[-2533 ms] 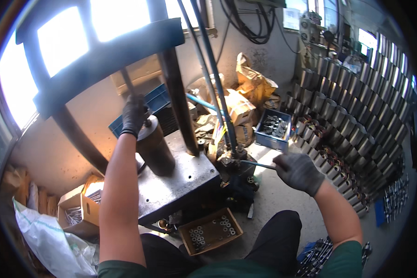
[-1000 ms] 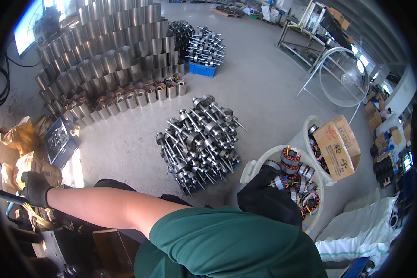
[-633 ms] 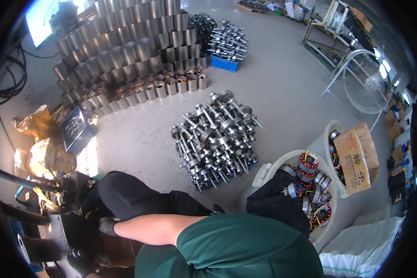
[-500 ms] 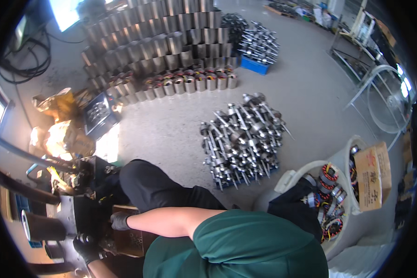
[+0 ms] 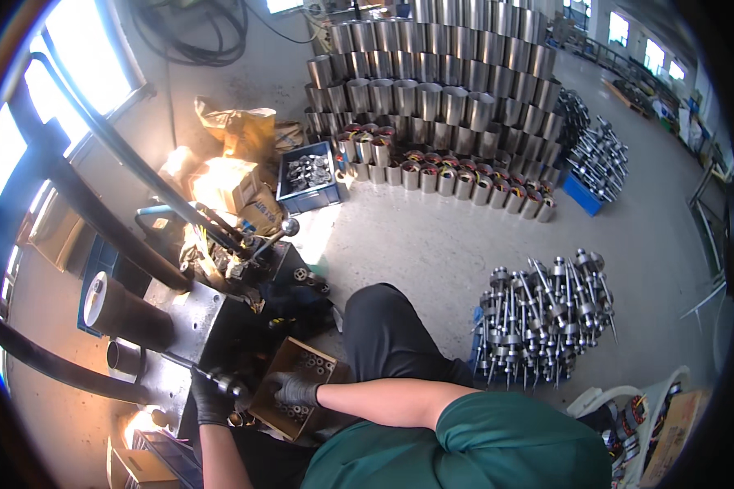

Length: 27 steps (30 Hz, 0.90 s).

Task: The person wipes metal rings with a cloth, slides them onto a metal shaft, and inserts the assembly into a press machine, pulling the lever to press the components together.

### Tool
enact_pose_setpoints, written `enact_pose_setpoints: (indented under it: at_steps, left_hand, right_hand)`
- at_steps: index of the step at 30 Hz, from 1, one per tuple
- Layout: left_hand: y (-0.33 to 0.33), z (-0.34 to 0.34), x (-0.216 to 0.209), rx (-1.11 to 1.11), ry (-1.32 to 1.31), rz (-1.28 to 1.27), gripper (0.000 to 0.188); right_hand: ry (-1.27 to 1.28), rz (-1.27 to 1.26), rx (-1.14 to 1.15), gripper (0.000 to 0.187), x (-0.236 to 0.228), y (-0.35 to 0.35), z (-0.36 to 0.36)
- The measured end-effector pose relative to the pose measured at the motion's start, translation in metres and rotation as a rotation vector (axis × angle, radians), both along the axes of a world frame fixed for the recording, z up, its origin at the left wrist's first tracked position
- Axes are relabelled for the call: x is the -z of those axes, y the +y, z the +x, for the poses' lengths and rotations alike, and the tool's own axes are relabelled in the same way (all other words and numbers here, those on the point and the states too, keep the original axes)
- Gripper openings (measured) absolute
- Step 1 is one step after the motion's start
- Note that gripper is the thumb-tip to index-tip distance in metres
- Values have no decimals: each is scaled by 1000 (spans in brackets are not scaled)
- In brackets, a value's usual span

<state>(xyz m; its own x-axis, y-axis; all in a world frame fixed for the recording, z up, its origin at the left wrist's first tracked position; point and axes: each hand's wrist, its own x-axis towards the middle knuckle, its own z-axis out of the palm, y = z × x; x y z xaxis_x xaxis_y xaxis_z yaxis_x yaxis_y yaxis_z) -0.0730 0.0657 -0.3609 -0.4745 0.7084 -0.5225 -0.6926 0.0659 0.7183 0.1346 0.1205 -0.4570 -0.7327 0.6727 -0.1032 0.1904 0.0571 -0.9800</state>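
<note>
My left hand point(image 5: 210, 401), in a dark glove, is closed around a dark rod-like part point(image 5: 194, 371) at the front of the grey metal press block point(image 5: 200, 322). My right hand point(image 5: 295, 389), also gloved, reaches across my body into a small cardboard box point(image 5: 283, 359) of small round metal rings. Its fingers curl over the rings, and I cannot tell whether they hold one. A dark steel cylinder point(image 5: 126, 312) lies on the press just above my left hand.
Black press columns point(image 5: 130, 236) and a lever with a ball knob point(image 5: 288, 227) rise at the left. A pile of shafted rotors point(image 5: 542, 318) lies at the right. Behind stand stacked metal cylinders point(image 5: 432, 90), a blue crate point(image 5: 310, 196) and cardboard boxes point(image 5: 228, 183).
The view has swung from the floor at my right back to the press. My right arm now reaches into the ring box, and my left hand has dropped from the cylinder to the rod.
</note>
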Motion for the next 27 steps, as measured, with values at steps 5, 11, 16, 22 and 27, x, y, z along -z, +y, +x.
enact_pose_setpoints:
  at_steps: [5, 11, 16, 22, 27]
  left_hand:
    - [-11, 47, 29, 85, 86, -57, 48]
    - [0, 92, 64, 449, 537, -239, 14]
    - [-13, 67, 100, 625, 536, -233, 29]
    - [-2, 76, 72, 683, 942, -182, 39]
    - [-1, 57, 93, 726, 1056, -214, 27]
  right_hand:
    - [51, -1132, 60, 73, 15, 9, -26]
    - [283, -1241, 309, 67, 85, -16, -55]
    - [196, -1142, 500, 46, 43, -21, -28]
    - [66, -831, 360, 36, 47, -20, -26]
    - [56, -809, 390, 40, 75, -15, -43]
